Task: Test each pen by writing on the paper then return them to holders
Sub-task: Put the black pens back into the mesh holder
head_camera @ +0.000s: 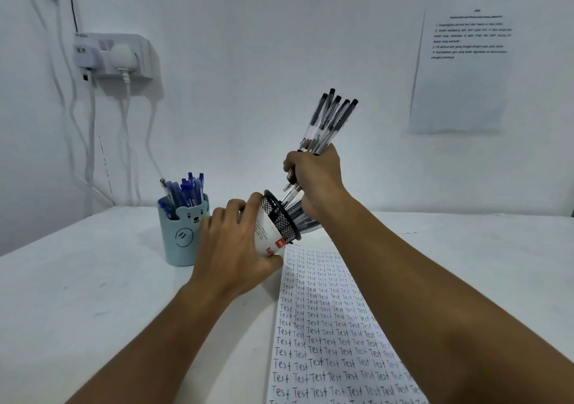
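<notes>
A: Look at that paper (326,326) — row after row of "Test" in black and red, packed nearly edge to edge. I'd judge the writing part is close to done, maybe finished.

B: Agreed, and this looks like the returning stage. The right hand (316,176) has its fingers wrapped round a bundle of black-capped pens (332,117), their tips pointing down into the mesh holder (281,217).

A: And the left hand (231,245) is curled round that holder, tipping it toward the bundle with its mouth facing right, just above the top edge of the paper.

B: Whether the pens are going in or coming out, I can't tell from here. A few already lie inside the mesh.

A: Over on the left, the blue cup (181,236) with the bear face stands upright on the table (93,295), full of blue pens (186,189). That lot seems sorted.

B: Materials, then. Clear, slim plastic barrels with dark caps; black wire mesh with a solid rim and a white label wrapped round it, red lettering showing.

A: The cup is smooth, matte, rounded. The paper's a flat, thin sheet on a pale tabletop.
</notes>
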